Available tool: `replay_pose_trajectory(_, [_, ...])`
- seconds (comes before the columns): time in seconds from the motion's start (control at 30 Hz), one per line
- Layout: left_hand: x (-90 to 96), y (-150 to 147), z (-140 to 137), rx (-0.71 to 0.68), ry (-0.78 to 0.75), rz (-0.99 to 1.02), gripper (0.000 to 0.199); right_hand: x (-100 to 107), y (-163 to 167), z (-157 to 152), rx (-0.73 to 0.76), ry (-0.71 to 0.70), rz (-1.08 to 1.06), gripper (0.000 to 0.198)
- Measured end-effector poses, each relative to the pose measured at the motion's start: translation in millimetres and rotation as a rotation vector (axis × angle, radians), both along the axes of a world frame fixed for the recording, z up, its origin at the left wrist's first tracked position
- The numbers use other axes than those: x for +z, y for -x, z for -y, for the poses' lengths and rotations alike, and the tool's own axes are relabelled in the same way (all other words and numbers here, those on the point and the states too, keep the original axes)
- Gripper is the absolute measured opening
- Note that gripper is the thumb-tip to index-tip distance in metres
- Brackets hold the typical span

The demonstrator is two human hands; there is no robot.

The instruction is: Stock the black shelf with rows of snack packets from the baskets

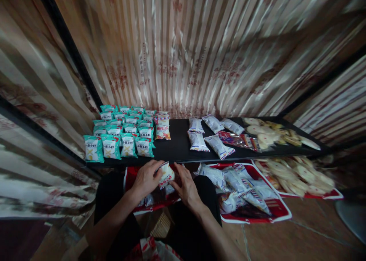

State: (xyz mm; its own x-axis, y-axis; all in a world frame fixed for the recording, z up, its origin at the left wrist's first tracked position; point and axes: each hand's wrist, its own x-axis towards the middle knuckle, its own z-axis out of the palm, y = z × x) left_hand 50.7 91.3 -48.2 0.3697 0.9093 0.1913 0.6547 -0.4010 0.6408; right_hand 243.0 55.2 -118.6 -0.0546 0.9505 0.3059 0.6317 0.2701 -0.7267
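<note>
While the left hand (147, 178) pinches the packet (166, 176) lying between both hands, the right hand (185, 184) stands spread at its right edge, contact unclear. Its long axis points roughly forward, toward the shelf (177, 144); matching upright packets (162, 128) stand there, nearer the left hand.

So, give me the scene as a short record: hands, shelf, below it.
Left hand: holding a small packet
Right hand: by its right edge, contact unclear
Shelf, left end: rows of green packets
Shelf, right half: white packets, pale flat pieces
Below shelf: more packets
</note>
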Motion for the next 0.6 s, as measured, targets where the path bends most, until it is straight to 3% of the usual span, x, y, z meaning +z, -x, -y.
replay_pose_trajectory(0.1, [10.3,-6.8,-7.5,-0.079,-0.048,-0.053,0.032,3.0,-2.1,-5.4,0.026,0.085,-0.027,0.061])
replay_pose_trajectory(0.2, [16.1,-13.4,-16.2,-0.143,-0.117,-0.084,0.030,11.0,-3.7,-10.6,0.069,0.151,-0.076,0.049])
replay_pose_trajectory(0.37, [17.9,-25.0,-19.8,-0.047,-0.436,-0.021,0.033,24.8,-9.7,-34.3,0.000,0.257,-0.317,0.039])
replay_pose_trajectory(0.47, [6.8,-32.4,-15.4,-0.015,-0.505,0.043,0.034,25.6,-15.1,-61.6,-0.067,0.257,-0.476,0.040])
replay_pose_trajectory(0.6, [-25.9,-42.4,-17.4,-0.014,-0.363,0.039,0.036,15.0,-18.4,-104.3,-0.145,0.242,-0.499,0.042])
